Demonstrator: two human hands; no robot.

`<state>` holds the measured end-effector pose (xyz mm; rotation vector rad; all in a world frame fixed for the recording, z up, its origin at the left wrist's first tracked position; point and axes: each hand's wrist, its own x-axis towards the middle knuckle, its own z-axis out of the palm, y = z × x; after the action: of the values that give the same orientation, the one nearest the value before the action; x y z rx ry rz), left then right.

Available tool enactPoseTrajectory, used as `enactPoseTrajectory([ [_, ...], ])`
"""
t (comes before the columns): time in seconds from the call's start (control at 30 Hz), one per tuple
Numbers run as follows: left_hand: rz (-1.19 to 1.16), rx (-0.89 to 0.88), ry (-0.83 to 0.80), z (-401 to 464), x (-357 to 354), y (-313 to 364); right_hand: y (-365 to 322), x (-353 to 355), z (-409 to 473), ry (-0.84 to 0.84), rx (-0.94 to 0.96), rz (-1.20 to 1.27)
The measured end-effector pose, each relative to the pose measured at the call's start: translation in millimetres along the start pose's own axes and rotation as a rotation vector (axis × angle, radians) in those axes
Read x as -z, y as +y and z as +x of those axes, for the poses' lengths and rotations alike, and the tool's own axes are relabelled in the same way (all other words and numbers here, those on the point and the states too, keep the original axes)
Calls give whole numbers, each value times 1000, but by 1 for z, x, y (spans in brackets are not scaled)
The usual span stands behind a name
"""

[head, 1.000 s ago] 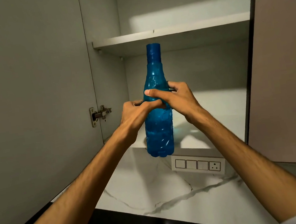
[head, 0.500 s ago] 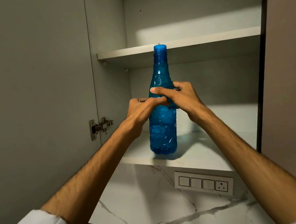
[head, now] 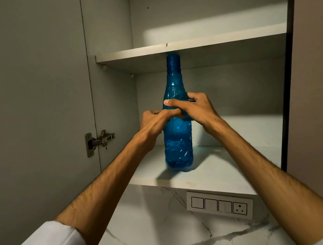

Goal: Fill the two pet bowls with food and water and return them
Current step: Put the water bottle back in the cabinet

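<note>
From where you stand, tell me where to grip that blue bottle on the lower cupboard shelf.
Grip the blue bottle at its waist, just under the tapering shoulder, where the left hand and right hand hold it. Come from the open front. It stands upright, its cap close under the upper shelf, so a grip from above looks blocked.

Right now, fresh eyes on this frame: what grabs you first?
The blue bottle stands out at once: upright at the front of the lower cabinet shelf, its cap just under the upper shelf. The left hand and right hand both grip its middle, fingers overlapping. Below the cabinet, a white switch panel sits on the marble wall.
</note>
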<state>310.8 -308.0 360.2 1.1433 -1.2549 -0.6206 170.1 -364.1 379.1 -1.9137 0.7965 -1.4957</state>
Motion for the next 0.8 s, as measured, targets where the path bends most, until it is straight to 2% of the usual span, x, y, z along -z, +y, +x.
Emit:
enactPoseTrajectory([
  [0.4, 16, 18, -17, 44, -18, -16, 35, 3, 42, 24, -40, -48],
  [0.8, 45, 26, -35, 62, -25, -36, 54, 3, 48, 38, -68, -72],
])
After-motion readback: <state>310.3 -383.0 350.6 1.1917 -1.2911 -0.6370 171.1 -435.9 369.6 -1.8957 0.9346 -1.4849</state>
